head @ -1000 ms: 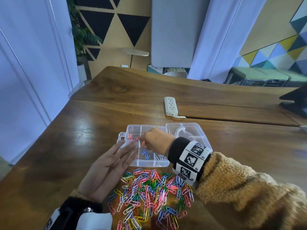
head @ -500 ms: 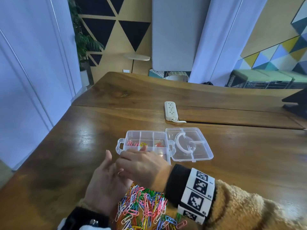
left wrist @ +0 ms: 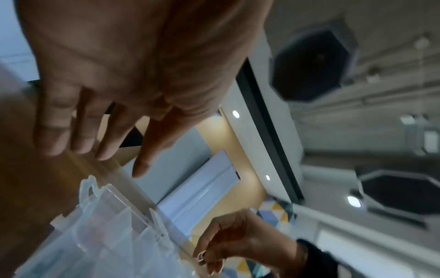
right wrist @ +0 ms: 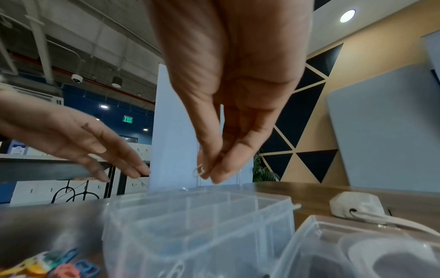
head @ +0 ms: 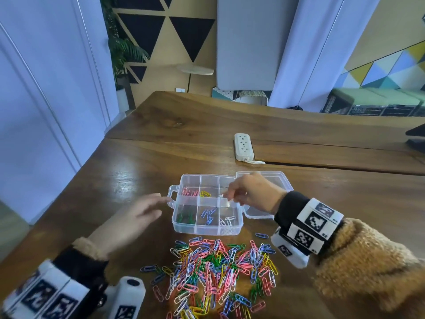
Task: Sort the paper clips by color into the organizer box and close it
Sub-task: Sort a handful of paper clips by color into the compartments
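On the left, the left hand (head: 135,217) hovers flat over the wooden table (head: 333,203), fingers (right wrist: 123,165) straight and slightly spread, holding nothing; its fingertips reach the latch end of the clear organizer box (head: 204,229), though whether they touch it I cannot tell

The box sits open, just beyond the loose pile of paper clips (head: 216,272), which is a mix of pink, green, blue, yellow and white spread across the near table. In the box's far row there are pink clips (head: 189,192) in the left compartment and yellow clips (head: 205,194) in the middle one. In the near row lie green clips (head: 186,216) on the left, blue clips (head: 208,215) in the middle and white clips (head: 227,221) on the right

The right hand (head: 251,192) hangs over the far right compartment, thumb and fingertips pressed together around a white paper clip (right wrist: 199,171), just above the box rim. Under that wrist the lid (head: 276,180) lies folded back flat on the table

Further off, a white power strip (head: 243,146) rests near the seam in the table
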